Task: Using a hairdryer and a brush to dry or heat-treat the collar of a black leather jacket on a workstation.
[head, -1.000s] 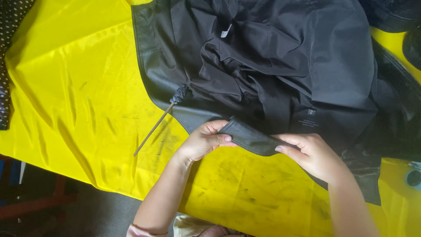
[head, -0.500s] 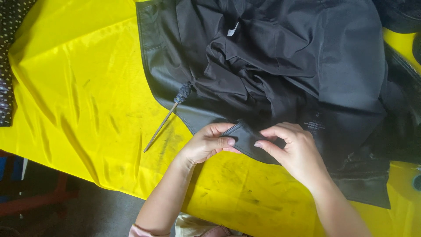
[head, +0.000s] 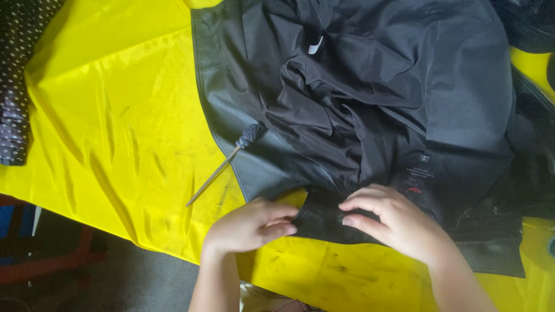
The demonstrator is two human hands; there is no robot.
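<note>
A black garment lies crumpled over a yellow sheet. My left hand pinches the near edge of a black fabric flap at the garment's lower hem. My right hand rests flat on the same flap, fingers curled over its top and pressing it down. A thin metal tool with a dark ridged handle lies on the sheet just left of the garment, untouched.
A dark polka-dot cloth hangs at the far left edge. The yellow sheet's front edge drops off to a grey floor with a red frame below. More dark fabric sits at the top right corner.
My right hand has moved left onto the black flap, close to my left hand. The view has drifted slightly, so the garment and tool sit lower and further right.
</note>
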